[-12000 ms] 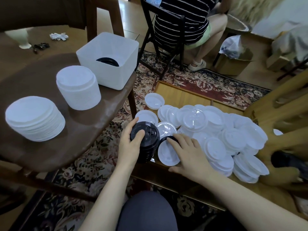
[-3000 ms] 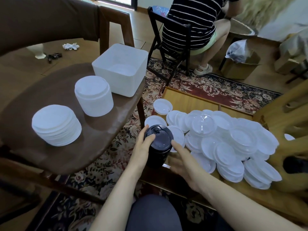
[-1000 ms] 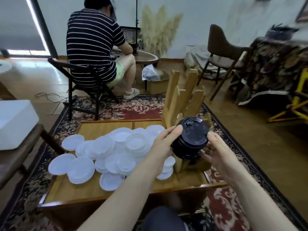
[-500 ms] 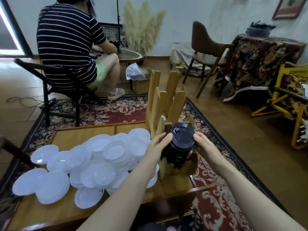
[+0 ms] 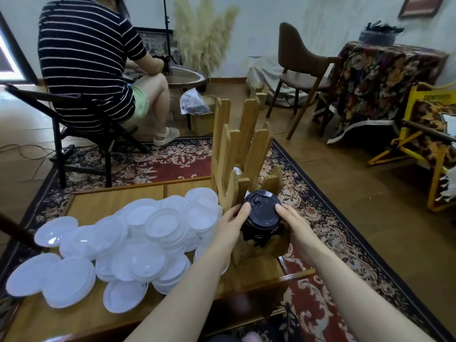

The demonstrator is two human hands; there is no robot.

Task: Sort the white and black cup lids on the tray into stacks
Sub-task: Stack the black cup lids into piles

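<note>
my left hand (image 5: 230, 222) and right hand (image 5: 293, 225) sit either side of the stack of black lids (image 5: 261, 218), which is wedged low in the wooden slat holder (image 5: 237, 154). tall slats rise just behind and to the left, blocking any reach that way. the heap of white lids (image 5: 138, 238) crowds the tray (image 5: 111, 201) to my left. bare tray wood shows at the far left corner and along the near edge.

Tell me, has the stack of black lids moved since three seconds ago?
Yes. The black lid stack went from the tray's left edge to its right end, into the wooden rack.
</note>
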